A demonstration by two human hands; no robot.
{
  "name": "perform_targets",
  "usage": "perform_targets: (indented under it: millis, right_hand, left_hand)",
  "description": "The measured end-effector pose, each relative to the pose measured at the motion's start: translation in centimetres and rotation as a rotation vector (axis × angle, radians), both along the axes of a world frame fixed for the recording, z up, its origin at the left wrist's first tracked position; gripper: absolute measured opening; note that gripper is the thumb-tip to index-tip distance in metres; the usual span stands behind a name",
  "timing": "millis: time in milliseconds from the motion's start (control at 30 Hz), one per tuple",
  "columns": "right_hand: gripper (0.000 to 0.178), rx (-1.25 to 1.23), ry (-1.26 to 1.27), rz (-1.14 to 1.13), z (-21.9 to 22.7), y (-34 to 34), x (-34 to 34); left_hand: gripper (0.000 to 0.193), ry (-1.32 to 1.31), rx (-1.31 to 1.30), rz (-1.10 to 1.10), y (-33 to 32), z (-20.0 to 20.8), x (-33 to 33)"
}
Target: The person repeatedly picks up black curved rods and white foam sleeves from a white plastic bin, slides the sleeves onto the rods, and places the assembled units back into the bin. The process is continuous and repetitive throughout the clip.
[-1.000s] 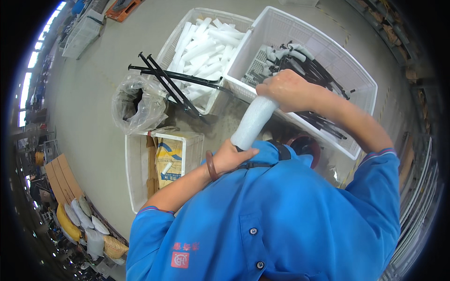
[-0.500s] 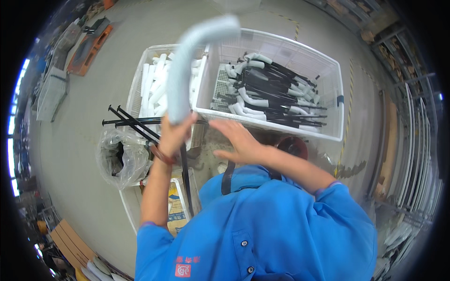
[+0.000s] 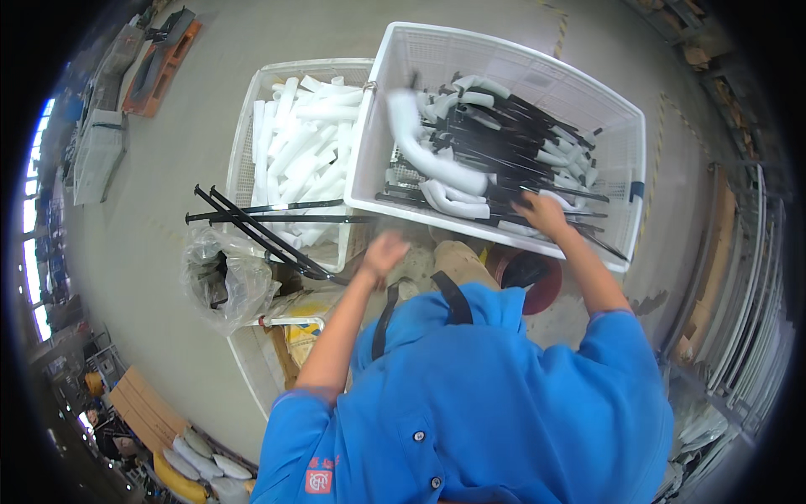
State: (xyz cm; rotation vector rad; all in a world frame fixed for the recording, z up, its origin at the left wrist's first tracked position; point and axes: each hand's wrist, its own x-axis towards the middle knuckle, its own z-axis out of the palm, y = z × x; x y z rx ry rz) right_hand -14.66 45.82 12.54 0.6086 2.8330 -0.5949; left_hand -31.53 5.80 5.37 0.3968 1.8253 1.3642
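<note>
My right hand [image 3: 544, 213] is closed on a black rod at the near side of the large white basket [image 3: 504, 50]. A curved white foam sleeve [image 3: 441, 170] covers the rod's left end and looks blurred by motion. Beneath it in the basket lie several black rods [image 3: 495, 139] with similar white sleeves. My left hand [image 3: 386, 255] hovers in front of my body, slightly blurred, its fingers loosely apart with nothing visible in them. Left of it, several bare black rods [image 3: 252, 228] cross over the near edge of a smaller white basket [image 3: 243, 160] full of white foam tubes [image 3: 306, 147].
A clear plastic bag [image 3: 239, 290] lines a container at the left, beside a white box [image 3: 252, 357] holding a yellow bag. A dark red bucket [image 3: 537, 281] stands under the large basket's near side. An orange pallet [image 3: 155, 76] lies at far left; racks [image 3: 747, 277] line the right.
The sleeved rod was upright in my left hand; now it lies over the large basket in my right hand. My left hand has let go and moved right and down.
</note>
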Motion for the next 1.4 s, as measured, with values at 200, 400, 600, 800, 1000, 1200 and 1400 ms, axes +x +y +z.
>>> perform_targets:
  millis: [200, 400, 600, 800, 1000, 1200, 1400]
  right_hand:
    - [0.058, 0.196, -0.435, 0.075, -13.3, 8.3, 5.1]
    - [0.037, 0.091, -0.138, 0.022, -19.2, 0.8, -7.9]
    - [0.026, -0.587, 0.424, 0.633, -14.9, -23.1, -22.1]
    - [0.040, -0.645, -0.358, 0.588, -21.3, -49.1, -30.0]
    - [0.045, -0.382, -0.355, 0.330, -26.5, -57.6, -31.6]
    - [0.036, -0.545, 0.150, 0.200, -21.7, -51.5, -33.1]
    - [0.039, -0.440, 0.397, 0.385, -6.7, -41.9, -25.8]
  left_hand:
    - [0.014, -0.410, -1.145, 0.186, -35.1, -4.2, 15.1]
    - [0.015, -1.224, -0.507, 1.013, -38.4, -0.2, 25.9]
    - [0.019, -0.436, -0.843, 0.759, -18.3, -7.7, 28.1]
    - [0.028, -0.784, -0.199, 1.234, -15.8, -4.9, 31.7]
    - [0.026, -1.142, -0.263, 1.808, -18.7, -2.5, 44.0]
    - [0.025, -1.135, -0.252, 1.854, -21.1, -2.7, 50.3]
    - [0.025, -0.258, -0.891, 1.041, -29.9, 0.5, 34.5]
